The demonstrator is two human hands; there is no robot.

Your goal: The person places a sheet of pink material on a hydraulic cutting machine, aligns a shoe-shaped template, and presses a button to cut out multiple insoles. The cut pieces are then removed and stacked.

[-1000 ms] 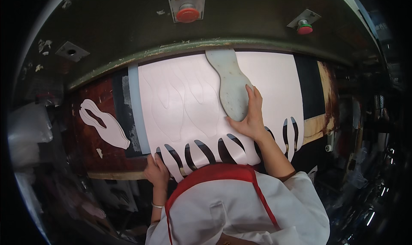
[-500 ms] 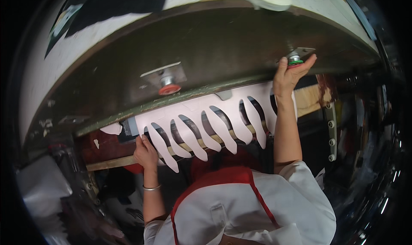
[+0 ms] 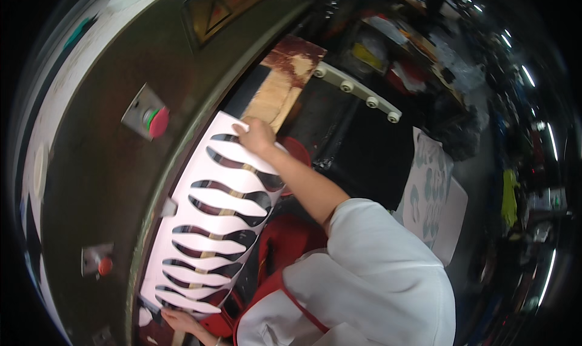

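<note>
A white sheet point(image 3: 224, 218) with several sole-shaped cutouts hangs along the front of a dark press point(image 3: 91, 182). My right hand point(image 3: 257, 137) grips the sheet's upper corner, with the arm in a white sleeve stretched out to it. My left hand point(image 3: 182, 322) holds the sheet's lower end at the bottom edge of the view, where it is partly cut off. A red apron point(image 3: 285, 243) shows below the sheet.
The press front carries two red buttons point(image 3: 159, 121) point(image 3: 104, 266). A worn wooden board point(image 3: 280, 85) lies beyond the sheet, next to a bar with white knobs point(image 3: 357, 91). More cut white sheets point(image 3: 430, 194) lie stacked at the right. Cluttered shelves fill the far right.
My right hand left the button on the press and took the sheet's corner. The cut sheet has come out from the press, and my view has swung sideways.
</note>
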